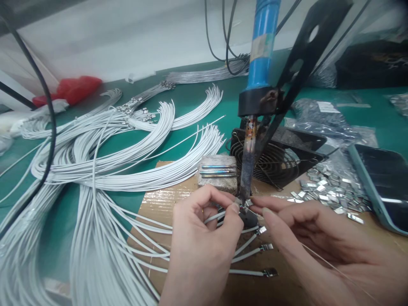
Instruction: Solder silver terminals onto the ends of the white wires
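My left hand pinches a white cable near its end, right under the tip of an upright soldering iron. From the right, my right hand grips a thin strand of solder wire that trails back across the palm. A small metal terminal sits between the fingertips of both hands, at the iron's tip; which fingers bear it I cannot tell. Below the hands lie several white cables with metal terminals on their ends.
Bundles of white cables cover the green table on the left. Behind the iron stand a grey block and a black fan. Loose metal terminals and a phone lie at right. Cardboard lies underneath.
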`<action>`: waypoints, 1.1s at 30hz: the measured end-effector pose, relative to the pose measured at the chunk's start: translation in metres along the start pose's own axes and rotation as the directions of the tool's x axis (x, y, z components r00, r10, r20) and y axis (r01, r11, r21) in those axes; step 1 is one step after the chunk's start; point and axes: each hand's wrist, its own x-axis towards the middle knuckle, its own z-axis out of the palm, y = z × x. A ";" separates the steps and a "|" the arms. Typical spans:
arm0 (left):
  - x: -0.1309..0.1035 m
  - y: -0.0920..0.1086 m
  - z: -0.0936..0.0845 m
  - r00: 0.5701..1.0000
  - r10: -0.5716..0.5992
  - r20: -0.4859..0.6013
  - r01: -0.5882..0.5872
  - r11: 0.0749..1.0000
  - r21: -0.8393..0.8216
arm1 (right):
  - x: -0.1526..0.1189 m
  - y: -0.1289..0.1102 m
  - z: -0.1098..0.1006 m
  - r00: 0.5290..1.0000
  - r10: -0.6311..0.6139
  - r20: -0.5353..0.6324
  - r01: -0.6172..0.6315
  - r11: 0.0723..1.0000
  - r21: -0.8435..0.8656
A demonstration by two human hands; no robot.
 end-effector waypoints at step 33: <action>0.001 -0.006 -0.003 0.999 0.025 0.021 -0.026 0.999 0.041 | 0.000 0.004 -0.004 0.996 -0.093 0.018 0.094 0.994 -0.049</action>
